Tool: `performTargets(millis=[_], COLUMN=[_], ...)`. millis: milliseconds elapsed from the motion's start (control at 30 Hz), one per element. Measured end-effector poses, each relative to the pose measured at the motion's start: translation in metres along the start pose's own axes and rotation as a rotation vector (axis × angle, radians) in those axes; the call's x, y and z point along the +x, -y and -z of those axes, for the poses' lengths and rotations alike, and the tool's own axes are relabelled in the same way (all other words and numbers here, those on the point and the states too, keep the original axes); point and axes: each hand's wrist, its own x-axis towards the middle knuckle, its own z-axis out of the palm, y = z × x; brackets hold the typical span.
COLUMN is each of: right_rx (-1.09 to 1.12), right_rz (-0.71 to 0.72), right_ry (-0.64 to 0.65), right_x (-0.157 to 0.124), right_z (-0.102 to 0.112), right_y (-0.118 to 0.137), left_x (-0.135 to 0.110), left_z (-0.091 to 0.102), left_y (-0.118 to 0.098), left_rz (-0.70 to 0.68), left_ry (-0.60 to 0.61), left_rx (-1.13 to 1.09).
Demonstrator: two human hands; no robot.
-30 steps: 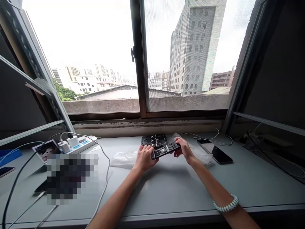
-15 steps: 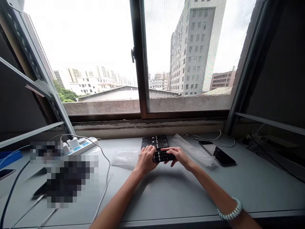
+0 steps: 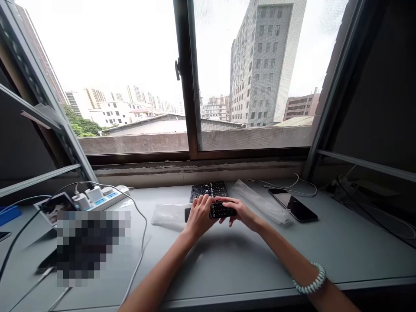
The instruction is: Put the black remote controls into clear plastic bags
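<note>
A black remote control (image 3: 222, 210) with pale buttons lies sideways between my two hands, above the grey tabletop. My left hand (image 3: 200, 213) wraps over its left part, and the remote's dark end sticks out past the palm. On the other end my right hand (image 3: 239, 210) grips with the thumb and fingers along the edges. Just behind my hands, several more black remotes (image 3: 209, 189) lie side by side on the table. A clear plastic bag (image 3: 167, 216) lies flat by my left hand, partly hidden behind it. More clear plastic sleeves (image 3: 261, 203) lie to the right.
A black phone (image 3: 294, 206) lies at the right of the table (image 3: 247, 268), with a white cable behind it. At the left stands a white power strip (image 3: 108, 198) with plugs, and a white cable loops forward. A blurred dark object (image 3: 87, 247) sits front left.
The remote has shifted slightly left within my hands, so its dark end now shows beyond my left hand. My right fingers have moved a little closer to the left hand. The view has tilted slightly.
</note>
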Motion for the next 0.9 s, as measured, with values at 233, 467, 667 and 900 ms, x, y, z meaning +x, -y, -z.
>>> performTargets(millis=[233, 467, 667, 900], right_rx=[0.060, 0.203, 0.330, 0.236], right_rz=[0.091, 0.072, 0.067, -0.049], right_ry=[-0.256, -0.370, -0.236, -0.112], right_x=[-0.001, 0.000, -0.003, -0.003], right_z=[0.014, 0.027, 0.028, 0.025], right_y=[0.009, 0.012, 0.017, 0.015], left_x=[0.005, 0.004, 0.003, 0.001], left_z=[0.010, 0.006, 0.004, 0.006], left_y=[0.010, 0.029, 0.030, 0.029], left_rz=[0.013, 0.073, 0.076, 0.068], left_ry=[0.018, 0.039, 0.013, 0.017], left_rx=[0.018, 0.040, 0.007, -0.010])
